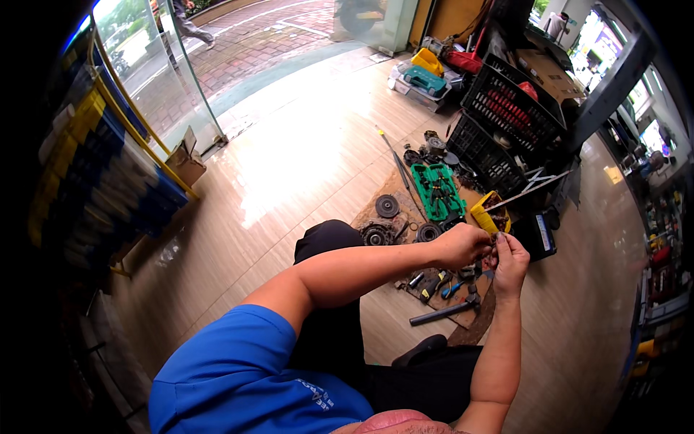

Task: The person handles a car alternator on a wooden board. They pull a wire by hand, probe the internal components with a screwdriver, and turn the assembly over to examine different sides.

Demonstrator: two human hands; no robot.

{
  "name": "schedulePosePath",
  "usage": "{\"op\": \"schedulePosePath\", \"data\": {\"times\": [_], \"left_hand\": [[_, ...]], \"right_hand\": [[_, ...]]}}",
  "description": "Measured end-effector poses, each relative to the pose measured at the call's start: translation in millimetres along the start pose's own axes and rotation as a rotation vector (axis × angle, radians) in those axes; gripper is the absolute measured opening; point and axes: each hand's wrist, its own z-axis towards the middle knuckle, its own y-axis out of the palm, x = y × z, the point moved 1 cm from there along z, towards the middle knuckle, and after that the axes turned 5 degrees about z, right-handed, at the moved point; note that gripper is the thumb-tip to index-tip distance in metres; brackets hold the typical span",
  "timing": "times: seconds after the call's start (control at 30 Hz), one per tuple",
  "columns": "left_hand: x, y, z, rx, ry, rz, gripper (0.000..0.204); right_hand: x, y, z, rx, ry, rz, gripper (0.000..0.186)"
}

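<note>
My left hand (463, 247) and my right hand (510, 262) meet above a brown work mat, fingertips pinched close together. Whatever they hold between them is too small to make out. Just beyond the fingers stands a yellow container (486, 210) with dark contents. A green tool case (437, 189) lies open farther off, its moulded slots partly filled. Round metal parts, among them a dark grooved disc (387, 206), lie left of the case. Below my hands are a hammer (442, 312) and a blue-handled tool (452, 290).
Black plastic crates (499, 108) are stacked at the back right, beside a teal case (425, 81). A black box (539, 236) stands right of my hands. A yellow-framed rack (108, 108) is at the left, near a glass door (177, 69). A person walks outside.
</note>
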Motion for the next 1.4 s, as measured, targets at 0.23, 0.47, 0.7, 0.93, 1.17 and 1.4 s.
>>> {"op": "schedulePosePath", "data": {"times": [0.23, 0.47, 0.7, 0.93, 1.17, 1.4], "left_hand": [[-2, 3, 0, 0.005, 0.019, -0.048, 0.011], [13, 0, 6, -0.022, -0.061, 0.0, 0.013], [8, 2, 6, -0.009, -0.057, -0.007, 0.011], [5, 3, 8, -0.053, -0.072, -0.086, 0.014], [4, 6, 9, -0.111, -0.16, -0.248, 0.016], [14, 2, 6, -0.012, -0.121, -0.123, 0.016]], "right_hand": [[5, -8, 2, -0.053, 0.075, 0.104, 0.021], [3, -5, 1, -0.001, -0.012, 0.155, 0.022], [0, 5, -3, 0.038, -0.02, 0.171, 0.025], [2, 1, -4, 0.006, 0.054, 0.286, 0.025], [4, 2, -2, 0.013, 0.007, 0.35, 0.027], [2, 10, -3, 0.092, -0.019, 0.295, 0.028]]}}
